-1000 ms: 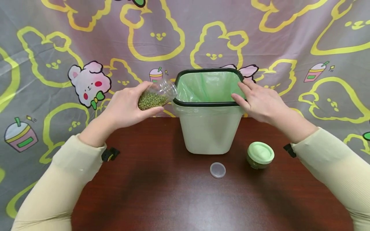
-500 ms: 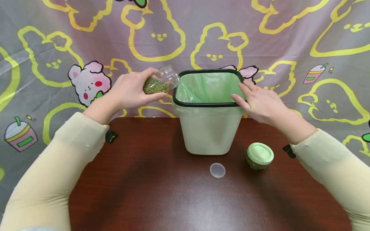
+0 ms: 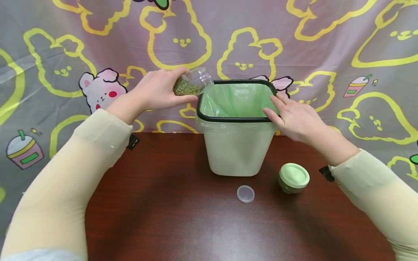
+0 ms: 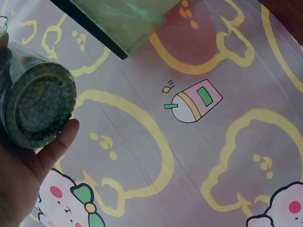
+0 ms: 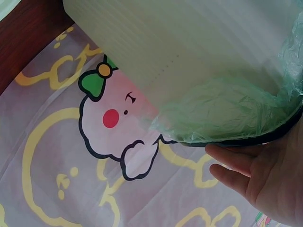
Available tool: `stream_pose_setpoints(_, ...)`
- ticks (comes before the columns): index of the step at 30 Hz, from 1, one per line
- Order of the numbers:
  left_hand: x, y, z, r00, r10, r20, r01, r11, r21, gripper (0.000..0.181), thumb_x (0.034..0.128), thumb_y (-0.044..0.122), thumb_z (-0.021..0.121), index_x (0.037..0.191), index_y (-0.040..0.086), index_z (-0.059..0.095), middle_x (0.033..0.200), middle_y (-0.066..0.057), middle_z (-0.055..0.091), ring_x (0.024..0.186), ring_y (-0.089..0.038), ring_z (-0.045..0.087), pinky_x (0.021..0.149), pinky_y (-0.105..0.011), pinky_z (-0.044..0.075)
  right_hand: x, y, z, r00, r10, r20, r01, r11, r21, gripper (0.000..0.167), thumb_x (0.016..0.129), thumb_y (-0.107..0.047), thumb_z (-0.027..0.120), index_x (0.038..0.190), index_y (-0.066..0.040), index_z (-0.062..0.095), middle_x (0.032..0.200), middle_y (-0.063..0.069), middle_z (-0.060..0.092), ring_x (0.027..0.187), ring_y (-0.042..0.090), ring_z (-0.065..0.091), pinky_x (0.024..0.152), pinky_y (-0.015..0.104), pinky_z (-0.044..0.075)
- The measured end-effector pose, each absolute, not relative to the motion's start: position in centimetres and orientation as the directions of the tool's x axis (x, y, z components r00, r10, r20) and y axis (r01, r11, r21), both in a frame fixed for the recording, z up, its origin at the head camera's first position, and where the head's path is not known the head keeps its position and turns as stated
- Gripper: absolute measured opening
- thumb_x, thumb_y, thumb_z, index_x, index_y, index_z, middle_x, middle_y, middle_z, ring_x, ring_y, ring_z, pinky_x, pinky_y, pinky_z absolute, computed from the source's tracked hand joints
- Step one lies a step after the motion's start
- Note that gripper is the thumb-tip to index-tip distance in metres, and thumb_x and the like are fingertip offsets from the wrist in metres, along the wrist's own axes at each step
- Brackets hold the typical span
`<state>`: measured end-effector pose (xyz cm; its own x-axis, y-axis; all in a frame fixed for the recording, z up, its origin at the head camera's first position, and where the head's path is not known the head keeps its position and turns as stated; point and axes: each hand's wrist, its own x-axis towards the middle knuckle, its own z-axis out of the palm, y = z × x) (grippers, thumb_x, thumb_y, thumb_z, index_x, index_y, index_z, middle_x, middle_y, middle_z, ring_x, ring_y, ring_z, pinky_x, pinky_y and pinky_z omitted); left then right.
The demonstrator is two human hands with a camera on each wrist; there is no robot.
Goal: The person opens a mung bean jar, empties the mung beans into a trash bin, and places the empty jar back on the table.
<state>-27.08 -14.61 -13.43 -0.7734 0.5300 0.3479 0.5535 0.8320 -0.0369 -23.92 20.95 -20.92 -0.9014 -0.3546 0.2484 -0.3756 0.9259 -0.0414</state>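
Observation:
My left hand (image 3: 158, 90) grips a clear jar (image 3: 196, 78) part full of small green beans (image 3: 185, 87). The jar is tipped, its uncapped mouth over the left rim of a pale trash bin (image 3: 236, 152). In the left wrist view the jar's round base (image 4: 40, 104) faces the camera, with beans against it. A green plastic bag (image 3: 243, 98) lines the bin, held under its black rim. My right hand (image 3: 298, 117) rests on the bin's right rim, fingers extended; in the right wrist view two fingers (image 5: 232, 165) lie straight beside the rim.
On the dark wooden table (image 3: 156, 206), a translucent round lid (image 3: 245, 194) lies in front of the bin. A small jar with a light green lid (image 3: 294, 177) stands right of it. A printed cloth (image 3: 124, 43) hangs behind the bin.
My left hand has raised the bean jar and carried it rightward, so its mouth now overlaps the bin's rim. My right hand keeps its place on the rim.

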Motion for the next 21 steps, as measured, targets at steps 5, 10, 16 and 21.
stream_pose_setpoints(5,-27.6,-14.0,-12.4,-0.779,0.539,0.319,0.551,0.832,-0.061,0.071,0.0845,0.065,0.059,0.134,0.017,0.048,0.084,-0.009,0.060,0.077,-0.027,0.056,0.064,-0.044,0.042,-23.9,20.9,-20.9,-0.904,-0.352,0.243,-0.372,0.927,-0.043,0.073,0.103,-0.054,0.021,0.149,0.001,0.031,0.155,0.025,0.023,0.136,0.045,0.031,0.099,0.064,0.031)
stream_pose_setpoints(10,-28.3,-13.2,-11.3,-0.786,0.544,0.293,0.552,0.832,-0.064,0.069,0.0850,0.065,0.058,0.135,0.018,0.047,0.092,-0.010,0.061,0.085,-0.027,0.056,0.068,-0.045,0.043,-24.0,21.0,-21.0,-0.904,-0.352,0.243,-0.373,0.927,-0.043,0.073,0.103,-0.054,0.021,0.149,0.002,0.030,0.155,0.025,0.023,0.136,0.045,0.030,0.099,0.063,0.031)
stream_pose_setpoints(16,-29.0,-11.5,-10.5,-0.803,0.549,0.232,0.549,0.833,-0.073,0.070,0.0846,0.068,0.056,0.135,0.020,0.046,0.091,-0.007,0.060,0.086,-0.026,0.055,0.075,-0.044,0.042,-24.0,21.0,-21.0,-0.902,-0.352,0.248,-0.375,0.926,-0.051,0.072,0.103,-0.053,0.021,0.150,0.001,0.030,0.154,0.025,0.023,0.137,0.045,0.029,0.100,0.062,0.030)
stream_pose_setpoints(21,-29.6,-10.3,-9.9,-0.817,0.554,0.159,0.545,0.833,-0.096,0.071,0.0861,0.064,0.057,0.138,0.019,0.043,0.090,-0.006,0.058,0.088,-0.025,0.055,0.081,-0.046,0.043,-23.9,21.0,-21.0,-0.901,-0.357,0.247,-0.380,0.924,-0.050,0.072,0.103,-0.052,0.022,0.150,0.002,0.029,0.154,0.026,0.023,0.138,0.044,0.028,0.101,0.062,0.030)
